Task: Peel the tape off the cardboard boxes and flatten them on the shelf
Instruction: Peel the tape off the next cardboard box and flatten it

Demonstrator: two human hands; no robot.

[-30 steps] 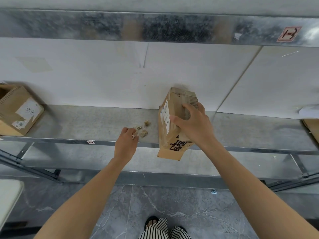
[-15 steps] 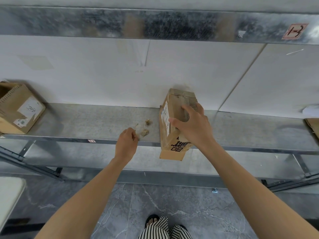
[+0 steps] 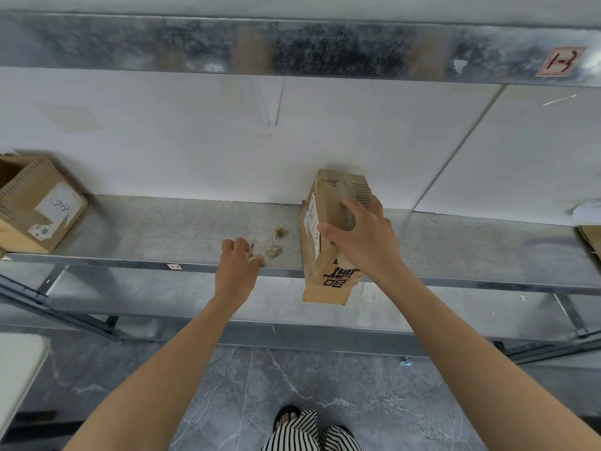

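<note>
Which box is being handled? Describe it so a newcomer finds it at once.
Look along the metal shelf across the middle. Right of centre, a narrow cardboard box overhangs the front edge, gripped by the right hand. Unlike the squat box at far left, it shows black print on its near end.

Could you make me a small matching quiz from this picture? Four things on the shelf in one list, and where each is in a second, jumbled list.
Things:
1. middle box
2. left box
3. tape scraps
4. cardboard piece

Places:
A. far right end of the shelf
B. beside the left hand
C. gripped by the right hand
D. far left end of the shelf

Pairs: 1-C, 2-D, 3-B, 4-A.
</note>
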